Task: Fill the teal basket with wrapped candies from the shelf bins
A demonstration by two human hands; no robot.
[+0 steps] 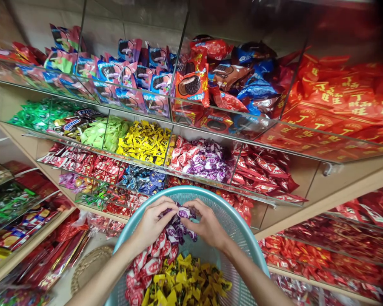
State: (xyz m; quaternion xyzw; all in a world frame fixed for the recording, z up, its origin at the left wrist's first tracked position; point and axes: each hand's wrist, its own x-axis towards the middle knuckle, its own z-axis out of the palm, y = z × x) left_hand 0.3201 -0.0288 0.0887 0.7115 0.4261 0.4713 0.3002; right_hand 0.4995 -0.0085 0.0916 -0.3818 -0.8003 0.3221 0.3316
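Over a teal plastic basket (pixel 250 227), both hands are close together near its far side. My right hand (pixel 207 223) has its thumb and index finger closed around a purple-and-white wrapped candy (pixel 184 213). My left hand (pixel 153 223) pinches beside it, its fingertips at the purple wrappers; how much it grips is partly hidden. More purple candies (pixel 177 233) lie in the basket just below the hands. Red-and-white wrapped candies (pixel 153 267) fill the basket's left side, and yellow wrapped candies (pixel 187 282) are heaped at the near side.
Shelves with clear dividers hold a bin of purple candies (pixel 209 159), yellow candies (pixel 144 140), packaged cookies (pixel 191 87) and red packets (pixel 335 97). A glass shelf edge (pixel 207 182) runs just behind the basket. A woven round item (pixel 89 265) is at the lower left.
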